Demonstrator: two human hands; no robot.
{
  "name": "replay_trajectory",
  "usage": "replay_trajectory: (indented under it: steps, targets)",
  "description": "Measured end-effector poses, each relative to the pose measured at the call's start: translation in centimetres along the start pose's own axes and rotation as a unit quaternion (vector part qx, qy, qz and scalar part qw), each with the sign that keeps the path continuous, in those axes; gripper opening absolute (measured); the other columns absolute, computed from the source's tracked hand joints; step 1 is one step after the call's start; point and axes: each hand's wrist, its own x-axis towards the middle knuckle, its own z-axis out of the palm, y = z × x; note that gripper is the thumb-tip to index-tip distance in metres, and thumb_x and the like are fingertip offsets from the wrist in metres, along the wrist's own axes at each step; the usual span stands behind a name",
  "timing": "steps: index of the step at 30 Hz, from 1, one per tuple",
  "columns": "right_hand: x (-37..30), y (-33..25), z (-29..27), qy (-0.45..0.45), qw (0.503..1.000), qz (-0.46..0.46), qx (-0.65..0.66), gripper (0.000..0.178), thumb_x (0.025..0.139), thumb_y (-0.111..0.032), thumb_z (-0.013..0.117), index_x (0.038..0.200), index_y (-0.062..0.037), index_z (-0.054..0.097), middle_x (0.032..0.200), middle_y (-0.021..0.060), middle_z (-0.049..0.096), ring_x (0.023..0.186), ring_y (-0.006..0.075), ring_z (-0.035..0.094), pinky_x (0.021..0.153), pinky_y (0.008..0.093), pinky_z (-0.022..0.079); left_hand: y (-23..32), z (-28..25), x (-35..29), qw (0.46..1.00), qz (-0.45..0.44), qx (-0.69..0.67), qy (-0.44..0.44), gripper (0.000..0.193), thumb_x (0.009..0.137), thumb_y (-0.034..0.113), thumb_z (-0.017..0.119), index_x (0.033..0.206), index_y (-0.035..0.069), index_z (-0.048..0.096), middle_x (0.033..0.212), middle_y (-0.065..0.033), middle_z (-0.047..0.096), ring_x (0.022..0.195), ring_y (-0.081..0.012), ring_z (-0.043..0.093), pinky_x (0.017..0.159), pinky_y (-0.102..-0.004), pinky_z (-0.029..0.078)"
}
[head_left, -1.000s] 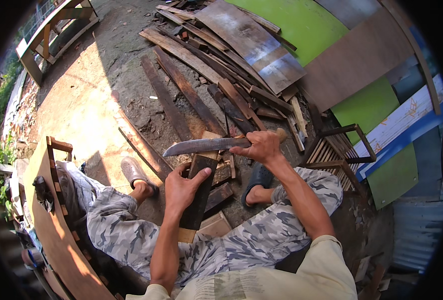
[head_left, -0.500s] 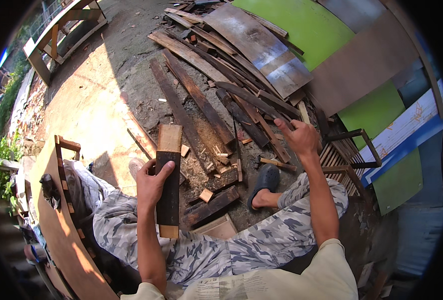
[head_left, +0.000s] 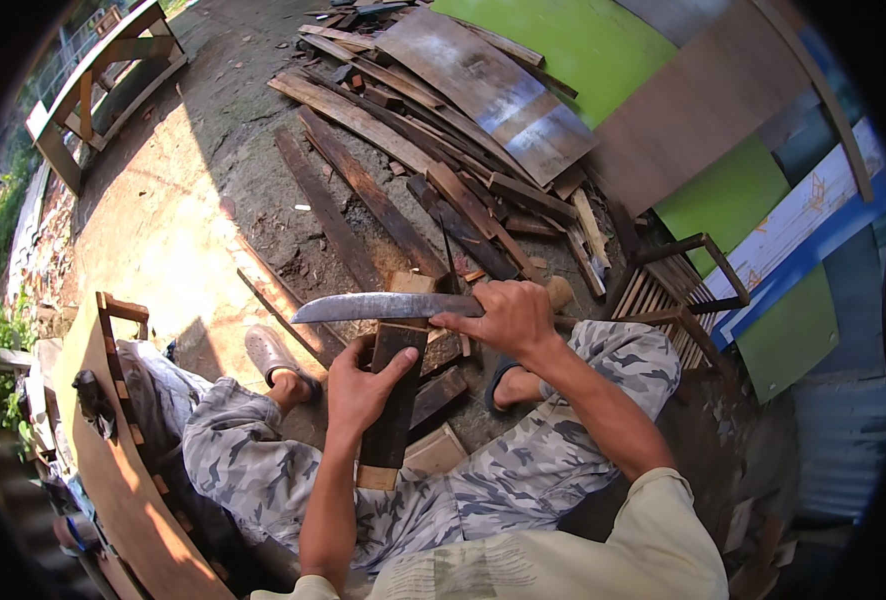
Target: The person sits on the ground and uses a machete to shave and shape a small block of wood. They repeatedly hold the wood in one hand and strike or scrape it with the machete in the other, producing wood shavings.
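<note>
My left hand [head_left: 361, 388] grips a dark wooden block [head_left: 391, 425] from its left side, thumb laid across the dark face. The block stands tilted, with a bare pale face at its top and a pale lower end near my lap. Wrapped round a handle largely hidden by the fingers, my right hand [head_left: 508, 318] holds a machete [head_left: 358, 308]. The long grey blade points left and lies across the upper part of the block, just above my left hand. Whether the edge has bitten into the wood, I cannot tell.
Long dark planks [head_left: 358, 190] lie on the ground ahead, beside a heap of boards under a worn plywood sheet [head_left: 488, 90]. A slatted wooden chair [head_left: 678, 290] stands at the right. A curved wooden panel [head_left: 113, 440] is close on my left; a wooden bench [head_left: 88, 105] stands far left.
My right hand has swung the machete left and down from its raised place on the right onto the block. My left hand and the block have shifted right and tilted.
</note>
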Motion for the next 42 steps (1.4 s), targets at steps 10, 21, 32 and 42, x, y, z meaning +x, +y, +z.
replay_trajectory:
  steps: [10, 21, 32, 42]
  targets:
    - [0.4, 3.4, 4.1, 0.076, 0.996, -0.04, 0.013, 0.08, 0.074, -0.086, 0.066, 0.053, -0.0086, 0.06, 0.052, 0.0124, 0.06, 0.049, 0.0298, 0.066, 0.045, 0.0398, 0.051, -0.1, 0.6, -0.1, 0.999, 0.001, 0.032, 0.022, 0.068, 0.081, 0.048, 0.087, 0.117, -0.008, 0.072, 0.087, -0.0153, 0.077, 0.076, -0.0178, 0.074, 0.071, -0.0306, 0.057]
    - [-0.1, 19.5, 0.1, -0.017, 0.918, 0.38, -0.116, 0.098, 0.081, -0.096, 0.042, 0.066, -0.0039, 0.073, 0.059, 0.0188, 0.066, 0.064, 0.0388, 0.072, 0.059, 0.0488, 0.054, -0.4, -4.8, -1.6, 0.996, -0.07, -0.047, 0.042, 0.057, 0.086, 0.033, 0.086, 0.118, -0.011, 0.069, 0.096, -0.0164, 0.077, 0.078, -0.0165, 0.073, 0.067, -0.0292, 0.058]
    - [0.9, 2.5, -1.1, -0.059, 0.991, 0.122, 0.023, 0.085, 0.08, -0.088, 0.057, 0.063, -0.006, 0.064, 0.059, 0.0153, 0.064, 0.057, 0.0352, 0.067, 0.054, 0.0476, 0.051, -0.6, -3.6, 0.0, 0.999, -0.02, -0.015, 0.038, 0.063, 0.083, 0.036, 0.089, 0.121, -0.01, 0.068, 0.098, -0.0133, 0.076, 0.084, -0.0157, 0.072, 0.077, -0.0293, 0.057]
    - [0.0, 0.2, 1.0, 0.015, 0.999, -0.01, 0.027, 0.078, 0.078, -0.083, 0.064, 0.057, -0.0087, 0.06, 0.054, 0.0114, 0.062, 0.05, 0.0301, 0.066, 0.046, 0.0413, 0.05, -0.4, -1.1, -0.5, 0.999, -0.002, -0.013, 0.033, 0.064, 0.082, 0.042, 0.088, 0.116, -0.01, 0.07, 0.095, -0.0161, 0.077, 0.084, -0.0182, 0.073, 0.077, -0.0319, 0.057]
